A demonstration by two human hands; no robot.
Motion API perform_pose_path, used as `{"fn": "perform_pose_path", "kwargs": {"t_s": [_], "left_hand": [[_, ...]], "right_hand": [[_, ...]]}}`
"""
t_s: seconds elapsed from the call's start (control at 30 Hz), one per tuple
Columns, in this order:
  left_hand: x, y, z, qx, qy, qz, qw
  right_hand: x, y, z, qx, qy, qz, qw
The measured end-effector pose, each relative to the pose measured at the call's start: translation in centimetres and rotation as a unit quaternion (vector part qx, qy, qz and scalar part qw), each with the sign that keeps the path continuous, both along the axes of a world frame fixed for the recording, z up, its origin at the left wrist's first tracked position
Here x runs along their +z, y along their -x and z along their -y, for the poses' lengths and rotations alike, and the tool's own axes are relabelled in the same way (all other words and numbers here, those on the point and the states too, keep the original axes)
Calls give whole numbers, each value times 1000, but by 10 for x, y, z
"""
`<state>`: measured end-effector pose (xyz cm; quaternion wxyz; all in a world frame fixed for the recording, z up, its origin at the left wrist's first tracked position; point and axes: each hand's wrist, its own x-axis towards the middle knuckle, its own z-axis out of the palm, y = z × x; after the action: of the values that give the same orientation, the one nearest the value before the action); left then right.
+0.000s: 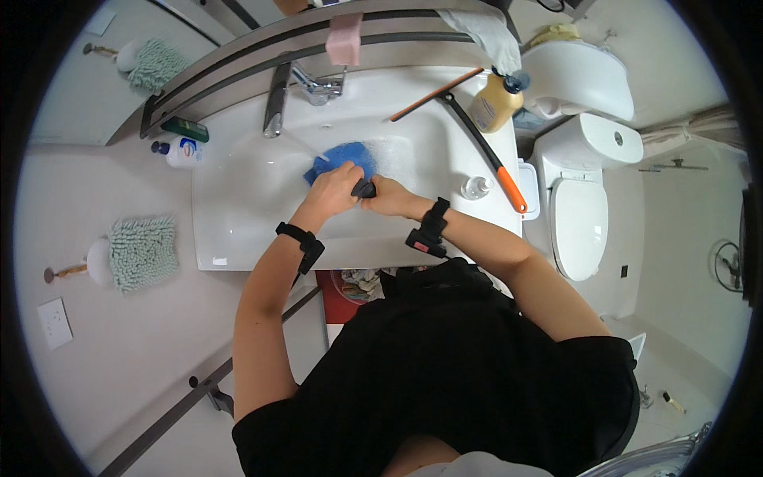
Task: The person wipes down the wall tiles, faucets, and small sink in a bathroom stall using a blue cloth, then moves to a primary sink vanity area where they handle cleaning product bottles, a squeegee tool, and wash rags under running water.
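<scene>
Over the white washbasin (238,197), my left hand (334,189) and my right hand (390,197) are close together. Between them they grip a small bunched dark grey item (364,189), apparently cloth; most of it is hidden by my fingers. Just beyond my left hand lies a blue cloth (343,154) in the basin. My left fingers overlap it in view, and I cannot tell whether they touch it. A thin stream of water runs from the tall faucet (276,101) onto the blue cloth. Suds (387,156) spread to its right.
A squeegee with an orange handle end (511,189) lies across the basin's right rim. A yellow bottle (496,102) and a small clear bottle (477,188) stand nearby. Bottles (182,152) crowd the left corner. A towel rail with a pink cloth (344,40) runs behind; a toilet (578,220) is right.
</scene>
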<state>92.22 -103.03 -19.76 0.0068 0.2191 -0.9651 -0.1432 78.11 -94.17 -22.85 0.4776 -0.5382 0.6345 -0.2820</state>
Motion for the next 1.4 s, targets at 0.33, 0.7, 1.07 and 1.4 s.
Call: {"fn": "perform_pose_path", "kwargs": {"t_s": [0.33, 0.7, 1.07, 1.4], "left_hand": [[-45, 8, -17, 105, -341, 60, 932], [-113, -8, 19, 163, -113, 289, 937], [-82, -32, 55, 230, -147, 28, 962], [-1, -37, 44, 393, -425, -304, 757]], "right_hand": [[10, 75, -134, 18, 39, -104, 994], [33, 145, -219, -149, 14, -222, 964], [103, 89, -142, -61, 152, -131, 978], [8, 0, 30, 3, 277, -18, 961]]}}
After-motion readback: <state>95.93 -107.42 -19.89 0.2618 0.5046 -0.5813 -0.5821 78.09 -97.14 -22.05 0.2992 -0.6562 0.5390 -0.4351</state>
